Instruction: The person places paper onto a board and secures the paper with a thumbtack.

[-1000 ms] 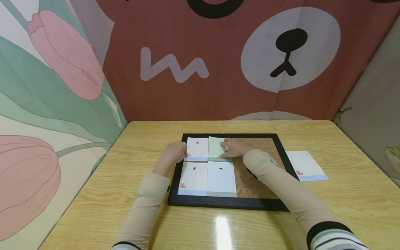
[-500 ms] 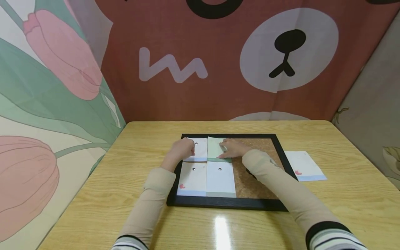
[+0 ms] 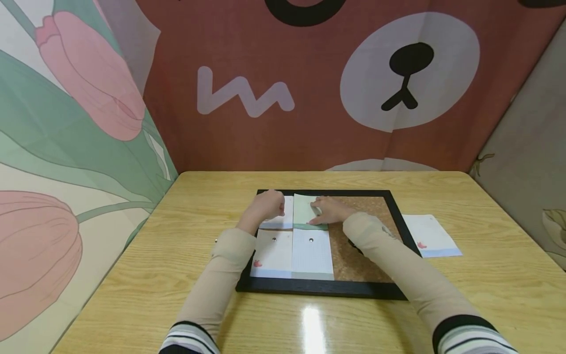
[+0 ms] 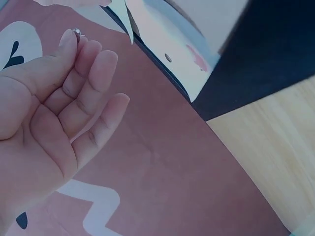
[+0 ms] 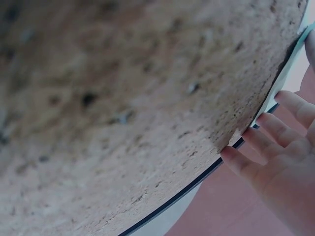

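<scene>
My left hand (image 3: pixel 267 206) hovers over the upper left sheet (image 3: pixel 288 210) of the corkboard (image 3: pixel 353 270). In the left wrist view it pinches a small silver thumbtack (image 4: pixel 77 32) between thumb and fingertips. My right hand (image 3: pixel 334 210) rests with spread fingers on the pale green sheet (image 3: pixel 302 212) in the top row. Its fingertips touch the cork and the sheet's edge in the right wrist view. Below lie two more sheets, one with a red print (image 3: pixel 270 258) and one with a grid (image 3: pixel 313 258), each with a silver tack near its top.
A loose white sheet (image 3: pixel 432 236) lies on the wooden table (image 3: pixel 132 295), just right of the board. A black frame (image 3: pixel 318 287) surrounds the cork. Behind the table hangs a brown cloth (image 3: pixel 247 142) with a bear print.
My left hand has moved right and slightly up, from the board's left edge to over the upper left sheet, near the green one. My right hand stays in place.
</scene>
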Tool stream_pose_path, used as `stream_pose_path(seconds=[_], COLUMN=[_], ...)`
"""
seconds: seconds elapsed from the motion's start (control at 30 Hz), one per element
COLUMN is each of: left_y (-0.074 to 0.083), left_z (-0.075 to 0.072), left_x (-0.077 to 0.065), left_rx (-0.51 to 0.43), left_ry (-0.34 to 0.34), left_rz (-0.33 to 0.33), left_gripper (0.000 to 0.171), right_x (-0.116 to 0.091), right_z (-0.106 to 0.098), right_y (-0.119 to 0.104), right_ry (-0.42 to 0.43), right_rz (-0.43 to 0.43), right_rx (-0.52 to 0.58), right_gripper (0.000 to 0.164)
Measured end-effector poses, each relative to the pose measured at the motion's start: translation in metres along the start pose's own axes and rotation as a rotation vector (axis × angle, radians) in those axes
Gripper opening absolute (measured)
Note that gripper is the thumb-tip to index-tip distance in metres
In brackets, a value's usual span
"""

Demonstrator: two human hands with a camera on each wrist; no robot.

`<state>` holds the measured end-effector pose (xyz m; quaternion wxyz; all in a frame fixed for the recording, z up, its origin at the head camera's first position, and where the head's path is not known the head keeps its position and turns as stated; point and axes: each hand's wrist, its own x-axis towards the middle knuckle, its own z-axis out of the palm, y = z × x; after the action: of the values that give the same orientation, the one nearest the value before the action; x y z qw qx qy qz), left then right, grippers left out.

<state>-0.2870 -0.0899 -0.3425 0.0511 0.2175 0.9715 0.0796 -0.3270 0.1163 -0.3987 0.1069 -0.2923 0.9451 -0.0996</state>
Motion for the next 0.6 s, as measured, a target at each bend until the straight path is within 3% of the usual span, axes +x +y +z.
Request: stream_pose_path(seconds=[0.17, 0.4, 0.6], left_y=[0.003, 0.006, 0.008], left_z=[0.000, 0.002, 0.003], left_x=[0.008, 0.017, 0.024], left_rx=[0.004, 0.019, -0.014], left_ry=[0.004, 0.033, 0.023], left_rz=[0.006, 0.011, -0.006], left_gripper=[0.008, 0.007, 0.009], right_x=[0.001, -0.002, -0.002], right_z=[0.002, 0.001, 0.000], right_y=[0.000, -0.001, -0.001], right_ry=[-0.009, 0.014, 0.011], right_rz=[0.023, -0.012, -0.011], right_rx=[-0.011, -0.012, -0.011], right_gripper=[0.068, 0.067, 0.067])
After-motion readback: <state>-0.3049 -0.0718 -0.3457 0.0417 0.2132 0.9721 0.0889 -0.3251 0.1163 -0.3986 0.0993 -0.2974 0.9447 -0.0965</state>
